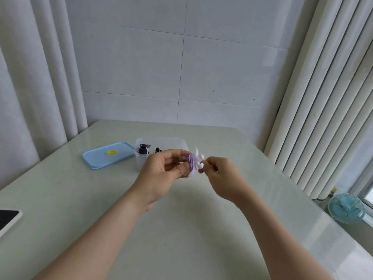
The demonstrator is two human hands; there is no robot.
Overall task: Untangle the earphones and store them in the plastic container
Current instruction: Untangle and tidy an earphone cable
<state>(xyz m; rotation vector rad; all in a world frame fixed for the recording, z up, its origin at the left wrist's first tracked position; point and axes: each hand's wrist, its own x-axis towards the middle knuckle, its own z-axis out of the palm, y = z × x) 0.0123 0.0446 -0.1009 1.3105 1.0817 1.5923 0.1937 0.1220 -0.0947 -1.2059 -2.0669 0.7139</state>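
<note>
**Winding the purple pair above the table**

The person is holding a small purple bundle of earphones (pixel 191 160) in the air, just in front of the open plastic container (pixel 182 142). The left hand (pixel 161 168) is pinching the coil between thumb and curled fingers. The right hand (pixel 224 176) is pinching a white piece (pixel 199 161) at the bundle's end with narrowed fingertips; it is too blurred to say whether that is the buds or a clip.

To my eye the untangling of this pair is about over and the tidying of the coil is under way. Other dark and purple earphones (pixel 143 148) are already lying in the container, and its blue lid (pixel 105 156) is lying just beside it on the table (pixel 181 229).

The next move probably calls for keeping the loops tight while carrying the bundle forward over the rim and lowering it in without letting the coil spring apart.
</note>
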